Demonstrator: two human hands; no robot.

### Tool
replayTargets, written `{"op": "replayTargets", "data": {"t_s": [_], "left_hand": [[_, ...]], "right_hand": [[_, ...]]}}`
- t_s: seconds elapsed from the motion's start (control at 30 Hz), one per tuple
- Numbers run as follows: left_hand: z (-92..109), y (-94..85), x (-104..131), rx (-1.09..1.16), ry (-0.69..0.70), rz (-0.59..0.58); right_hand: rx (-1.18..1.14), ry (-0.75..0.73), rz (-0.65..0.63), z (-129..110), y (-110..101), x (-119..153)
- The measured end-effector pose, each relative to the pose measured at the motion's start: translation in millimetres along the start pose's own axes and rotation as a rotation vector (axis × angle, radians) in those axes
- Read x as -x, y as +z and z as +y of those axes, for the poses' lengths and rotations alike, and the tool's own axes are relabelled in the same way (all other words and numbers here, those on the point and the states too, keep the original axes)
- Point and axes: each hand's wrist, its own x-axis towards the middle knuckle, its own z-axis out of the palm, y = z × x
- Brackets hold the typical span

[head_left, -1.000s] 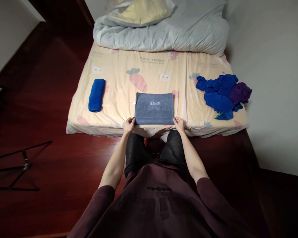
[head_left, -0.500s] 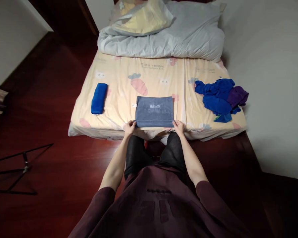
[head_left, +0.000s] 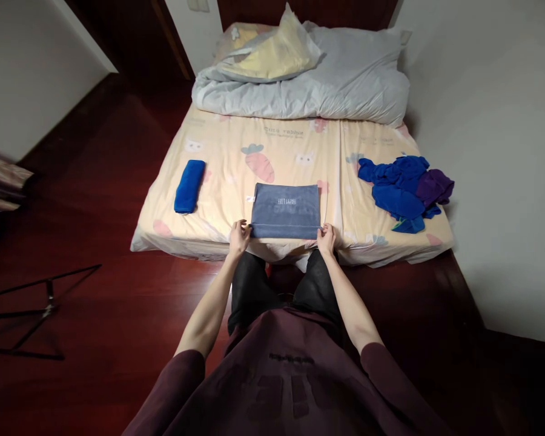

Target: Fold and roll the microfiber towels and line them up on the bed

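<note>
A grey-blue towel [head_left: 285,209] with pale lettering lies flat near the bed's front edge, its near side showing a folded strip. At its near left corner, my left hand [head_left: 240,236] pinches the fabric between thumb and fingers. My right hand [head_left: 326,238] grips the near right corner the same way. Left of it lies a blue towel [head_left: 189,186], folded into a narrow, thick strip. To the right is a crumpled heap of blue cloths [head_left: 397,188] with a purple cloth [head_left: 436,186] among them.
The bed [head_left: 227,175] has a carrot-patterned sheet. A rolled grey quilt [head_left: 345,97] and a yellow pillow [head_left: 277,57] lie at its head. Black tripod legs [head_left: 49,306] stand on the dark red floor at left. A wall [head_left: 495,151] runs along the right.
The view has tilted up slightly, so the bed sits lower in the picture. Both hands stay at the grey-blue towel's near corners, with the fingers shifted a little upward over the folded strip.
</note>
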Motion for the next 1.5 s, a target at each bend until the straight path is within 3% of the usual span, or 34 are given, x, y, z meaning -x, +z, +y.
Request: {"op": "replayTargets", "data": {"t_s": [0.1, 0.2, 0.3, 0.4, 0.53, 0.87, 1.03, 1.27, 1.5], "left_hand": [[9, -6.2, 1, -0.068, 0.218, -0.092], [13, 0.6, -3, -0.088, 0.378, -0.278], [8, 12.4, -6, -0.122, 0.402, -0.398], [0, 18.1, -5, -0.147, 0.386, -0.437], [-5, 18.3, -5, -0.187, 0.368, -0.443], [1, 35.1, -19, -0.243, 0.288, -0.387], [8, 42.3, -25, -0.270, 0.186, -0.375], [12, 26.8, -25, -0.315, 0.204, -0.440], [13, 2.1, -9, -0.510, 0.241, -0.497]], "right_hand": [[0.120, -0.236, 0.003, -15, -6, 7], [0.137, -0.466, -0.232, -26, -8, 12], [0.161, -0.548, -0.459, -25, -7, 13], [0.176, -0.509, -0.520, -17, -6, 11], [0.146, -0.453, -0.494, -9, -1, 5], [0.210, -0.257, -0.444, -4, 21, -16], [0.230, -0.238, -0.443, -6, 21, -20], [0.234, -0.243, -0.478, -14, 6, -17], [0.352, -0.254, -0.589, -21, -18, -15]]}}
